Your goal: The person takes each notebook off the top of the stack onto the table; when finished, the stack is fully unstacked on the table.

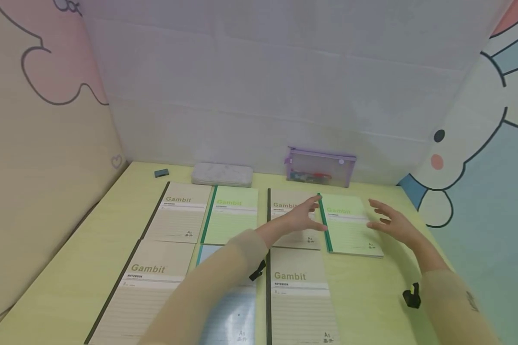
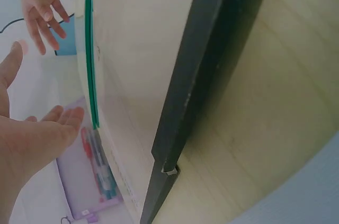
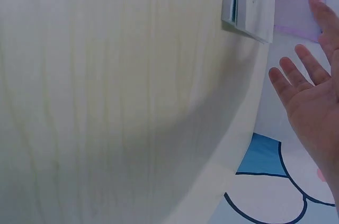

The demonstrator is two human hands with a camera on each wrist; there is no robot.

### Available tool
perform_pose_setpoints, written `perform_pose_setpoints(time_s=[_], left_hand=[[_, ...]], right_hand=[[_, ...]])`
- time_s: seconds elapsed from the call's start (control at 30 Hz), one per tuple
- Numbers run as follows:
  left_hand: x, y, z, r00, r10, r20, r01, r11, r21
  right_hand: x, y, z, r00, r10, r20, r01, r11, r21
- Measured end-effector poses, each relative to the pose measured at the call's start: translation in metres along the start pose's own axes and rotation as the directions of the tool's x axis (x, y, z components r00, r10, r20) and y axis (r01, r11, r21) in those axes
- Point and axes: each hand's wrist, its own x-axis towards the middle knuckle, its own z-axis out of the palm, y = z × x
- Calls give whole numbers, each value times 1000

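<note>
A green notebook [image 1: 345, 235] with a dark green spine lies at the back right, between the two hands. Beside its spine, my left hand [image 1: 300, 218] hovers with fingers and thumb spread, overlapping a beige black-spined notebook [image 1: 291, 239] in the head view. My right hand [image 1: 394, 225] is at the notebook's right edge, fingers loosely extended. Neither hand holds anything. From the right wrist, that hand [image 3: 312, 102] appears with spread fingers near the notebook's corner [image 3: 249, 12]. In the left wrist view, the left hand [image 2: 37, 139] is above the notebooks and the green spine [image 2: 91, 60] shows beyond.
More notebooks lie in rows: beige ones [image 1: 155, 273], another green one [image 1: 235, 220], and a blue one [image 1: 230, 316] partly under the left sleeve. Behind them are a grey-white case [image 1: 222, 175], a purple mesh pencil pouch [image 1: 319, 165] and a small dark block [image 1: 161, 173].
</note>
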Motion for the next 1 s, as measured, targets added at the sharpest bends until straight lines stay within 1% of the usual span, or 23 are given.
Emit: perform_pose_setpoints(time_s=[0.13, 0.27, 0.4, 0.53, 0.67, 0.8, 1.0], left_hand=[[9, -5, 6, 1000, 14, 25, -17, 996, 90], [14, -7, 10, 998, 15, 53, -22, 991, 135], [17, -7, 13, 998, 2, 64, -13, 984, 176], [19, -10, 14, 998, -11, 67, -4, 976, 218], [18, -14, 15, 998, -28, 60, 15, 978, 209], [17, -17, 16, 998, -44, 47, 35, 982, 186], [16, -18, 18, 997, -14, 75, -5, 972, 237]], right_hand=[[3, 12, 2, 999, 29, 31, -29, 1000, 9], [5, 24, 3, 997, 50, 54, -50, 999, -2], [7, 32, 6, 998, 47, 47, -46, 999, -15], [9, 36, 9, 999, 35, 28, -33, 998, -49], [10, 35, 10, 999, 30, 42, -27, 998, -58], [10, 34, 10, 997, 50, 52, -46, 996, -81], [10, 34, 9, 996, 67, 58, -62, 995, -80]])
